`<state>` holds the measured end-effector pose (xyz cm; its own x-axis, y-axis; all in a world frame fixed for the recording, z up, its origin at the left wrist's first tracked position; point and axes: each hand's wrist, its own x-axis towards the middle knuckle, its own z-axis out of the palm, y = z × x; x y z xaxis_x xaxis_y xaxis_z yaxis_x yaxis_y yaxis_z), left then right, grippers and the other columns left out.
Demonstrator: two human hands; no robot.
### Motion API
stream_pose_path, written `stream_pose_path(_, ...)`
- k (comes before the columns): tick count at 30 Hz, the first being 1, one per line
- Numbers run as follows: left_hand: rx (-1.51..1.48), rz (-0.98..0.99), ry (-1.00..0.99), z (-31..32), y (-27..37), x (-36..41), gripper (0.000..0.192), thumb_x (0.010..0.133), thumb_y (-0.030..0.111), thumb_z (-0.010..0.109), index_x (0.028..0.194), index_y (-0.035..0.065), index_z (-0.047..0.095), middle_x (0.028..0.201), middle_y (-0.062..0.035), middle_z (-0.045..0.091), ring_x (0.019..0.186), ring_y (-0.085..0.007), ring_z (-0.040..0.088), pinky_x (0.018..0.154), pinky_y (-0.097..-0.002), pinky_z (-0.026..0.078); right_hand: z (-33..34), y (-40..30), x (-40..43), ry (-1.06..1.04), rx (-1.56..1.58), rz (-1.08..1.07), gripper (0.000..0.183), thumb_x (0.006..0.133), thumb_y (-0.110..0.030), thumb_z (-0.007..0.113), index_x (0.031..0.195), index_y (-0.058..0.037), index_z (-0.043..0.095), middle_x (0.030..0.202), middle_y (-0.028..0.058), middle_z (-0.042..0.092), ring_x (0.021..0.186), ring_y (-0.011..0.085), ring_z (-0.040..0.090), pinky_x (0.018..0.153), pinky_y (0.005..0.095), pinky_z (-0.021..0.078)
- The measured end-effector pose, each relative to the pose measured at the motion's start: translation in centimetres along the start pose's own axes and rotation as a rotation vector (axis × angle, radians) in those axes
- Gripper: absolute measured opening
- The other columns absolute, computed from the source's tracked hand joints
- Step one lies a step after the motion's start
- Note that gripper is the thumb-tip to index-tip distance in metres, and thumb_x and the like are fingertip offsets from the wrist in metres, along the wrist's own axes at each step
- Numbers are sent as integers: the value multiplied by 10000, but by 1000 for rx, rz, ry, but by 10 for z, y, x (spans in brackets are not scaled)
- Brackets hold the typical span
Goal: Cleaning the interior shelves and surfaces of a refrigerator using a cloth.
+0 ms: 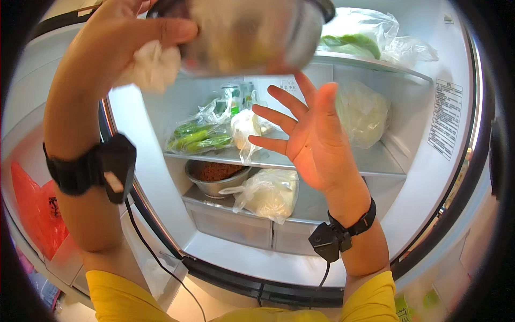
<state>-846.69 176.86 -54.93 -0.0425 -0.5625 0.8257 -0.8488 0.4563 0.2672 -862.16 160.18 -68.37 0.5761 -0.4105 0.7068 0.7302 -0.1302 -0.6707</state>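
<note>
At the top of the view my left hand [141,34] grips a shiny metal pot [249,40] by its left side, near a dark handle. The pot is blurred and cut off by the frame's upper edge, so its contents are hidden. A crumpled white cloth or tissue [159,66] hangs under the same hand. My right hand [314,133] is empty, palm up with fingers spread, in front of the refrigerator's middle shelf [362,163]. Its fingertips reach up near the pot's base; I cannot tell whether they touch.
Bagged green vegetables [201,139] and a white bagged item [245,129] sit on the middle shelf, with a large pale bag [364,116] rightward. Below are a metal bowl of reddish-brown food [217,183] and another bag [273,193]. A red bag [36,213] fills the door.
</note>
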Motion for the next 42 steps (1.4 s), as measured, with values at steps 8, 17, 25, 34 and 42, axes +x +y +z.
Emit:
stream_pose_path(8,280,222,40,87,-30,-101,398,589,93,775,898,72,526,906,-40,470,882,-156,475,762,-256,395,-40,44,-67,92,340,145,713,825,-540,540,1335,-120,270,1326,86,390,1229,263,403,963,563,385)
stream_pose_path(17,75,109,11,157,-75,-139,392,541,-81,716,866,86,573,895,-87,462,780,-246,490,644,-310,437,-112,75,-113,286,140,265,685,776,-253,703,1316,-40,339,1245,89,493,1095,209,528,891,361,485)
stream_pose_path(25,107,202,-16,166,-112,-130,423,497,-87,664,865,99,568,901,-86,457,786,-240,484,656,-313,426,-117,75,-95,292,146,305,637,760,-22,680,1314,-42,366,1253,76,487,1100,195,514,904,341,471)
stream_pose_path(34,-56,257,43,174,-134,-99,352,634,46,756,911,46,539,886,-59,467,828,-205,473,741,-291,403,-117,65,-83,302,98,289,707,878,-304,564,1397,-62,150,1267,136,436,1113,335,513,866,489,458)
stream_pose_path(42,-239,-65,-11,162,-136,-42,334,671,-14,716,951,37,541,874,-22,551,777,-105,536,698,-241,455,-114,53,-81,301,45,192,668,892,-220,542,1398,-16,156,1306,186,356,1125,324,480,887,433,436)
